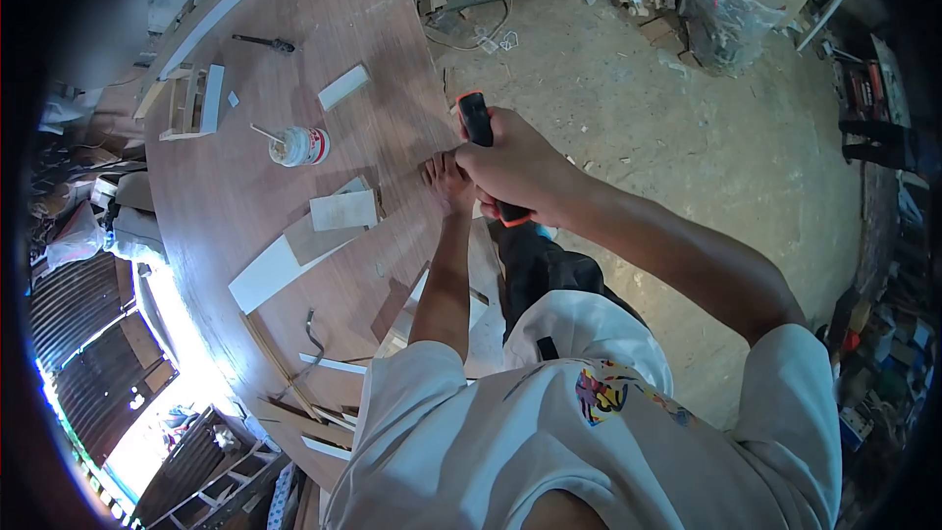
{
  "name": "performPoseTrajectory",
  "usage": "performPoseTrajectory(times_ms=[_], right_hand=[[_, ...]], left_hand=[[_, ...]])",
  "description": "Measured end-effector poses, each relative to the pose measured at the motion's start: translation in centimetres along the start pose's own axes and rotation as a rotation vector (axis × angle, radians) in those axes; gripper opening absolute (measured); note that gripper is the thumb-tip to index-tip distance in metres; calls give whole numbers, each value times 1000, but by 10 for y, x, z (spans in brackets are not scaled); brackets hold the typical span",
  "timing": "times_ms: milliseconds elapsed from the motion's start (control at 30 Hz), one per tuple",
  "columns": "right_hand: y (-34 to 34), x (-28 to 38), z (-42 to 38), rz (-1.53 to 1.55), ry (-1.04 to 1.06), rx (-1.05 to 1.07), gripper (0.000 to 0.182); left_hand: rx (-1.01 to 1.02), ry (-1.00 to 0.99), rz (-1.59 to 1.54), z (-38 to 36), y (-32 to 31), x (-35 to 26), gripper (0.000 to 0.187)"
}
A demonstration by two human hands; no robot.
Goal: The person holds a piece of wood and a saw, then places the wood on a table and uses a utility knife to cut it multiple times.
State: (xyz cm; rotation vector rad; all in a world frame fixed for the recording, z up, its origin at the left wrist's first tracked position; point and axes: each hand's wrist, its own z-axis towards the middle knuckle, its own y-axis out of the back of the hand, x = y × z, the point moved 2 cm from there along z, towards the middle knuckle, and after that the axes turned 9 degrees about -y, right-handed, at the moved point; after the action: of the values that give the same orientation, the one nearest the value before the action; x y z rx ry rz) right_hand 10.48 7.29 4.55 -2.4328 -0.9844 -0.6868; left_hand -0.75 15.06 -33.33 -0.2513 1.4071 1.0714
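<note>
R hand [525, 159] was wrapped tight round a blk/orange tool [475, 119], right of the jar [312, 146]; L hand [453, 185] was btwn them, fingers bent at the tabletop [378, 152] edge, grip unclear. Looked like close edge handwork; moving the tool called for L fingers clear. Jar's red/white label: unreadable.
</note>
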Motion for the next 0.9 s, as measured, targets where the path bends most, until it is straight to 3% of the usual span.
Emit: performPoseTrajectory(times_ms=[67,200,267,367,467,567,667,800,900], right_hand=[[6,-13,10,56,1,16,12],[16,-81,113,-183,157,-202,9],[9,-91,153,-311,190,-270,6],[3,-64,118,-321,91,-223,21],[5,-45,75,-195,65,-119,6],[3,-23,28,-54,60,-10,8],[3,-15,2,5,24,-20,12],[12,-67,80,-202,107,-196,14],[9,-82,131,-181,168,-219,15]], left_hand=[[147,-142,608,18,20,-65,24],[145,-207,618,16,18,-52,29],[-27,-426,509,9,22,-45,38],[22,-376,544,7,21,-42,46],[89,-264,575,13,23,-60,44],[158,-265,697,11,13,-27,40],[157,-212,623,19,25,-70,37],[71,-300,537,11,25,-56,37],[153,-268,718,19,26,-69,38]])
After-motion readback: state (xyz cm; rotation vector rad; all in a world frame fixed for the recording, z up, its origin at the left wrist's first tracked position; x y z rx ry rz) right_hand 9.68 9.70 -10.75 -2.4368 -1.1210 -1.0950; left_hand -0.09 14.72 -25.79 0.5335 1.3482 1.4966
